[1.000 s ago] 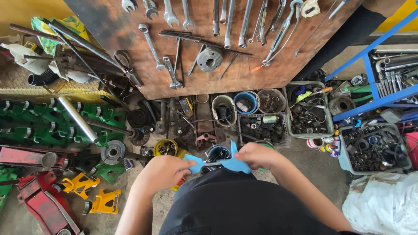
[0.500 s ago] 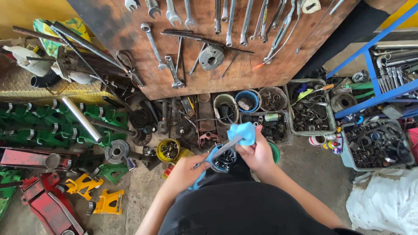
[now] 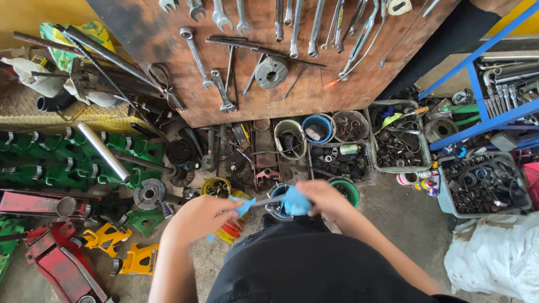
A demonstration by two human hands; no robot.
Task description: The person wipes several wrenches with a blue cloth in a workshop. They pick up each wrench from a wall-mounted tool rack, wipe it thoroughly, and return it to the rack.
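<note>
My left hand (image 3: 197, 217) and my right hand (image 3: 322, 197) hold a thin metal tool (image 3: 264, 200) between them, level and close to my body. A blue cloth (image 3: 294, 202) is bunched around the tool under my right hand, and a smaller blue end (image 3: 242, 205) sticks out by my left fingers. The tool's ends are hidden in the cloth and my hands. I look down at a workshop floor crowded with parts.
A brown board (image 3: 314, 84) hung with wrenches leans at the top. Tubs of metal parts (image 3: 398, 148) line its foot. Green stands (image 3: 62, 163), yellow stands (image 3: 135, 259) and a red jack (image 3: 59, 264) lie left. A blue rack (image 3: 494, 101) and white bag (image 3: 494, 264) are right.
The tool was tilted up to the right half a second ago with the cloth raised; now it lies level and lower, and the cloth has slid along it under my right hand.
</note>
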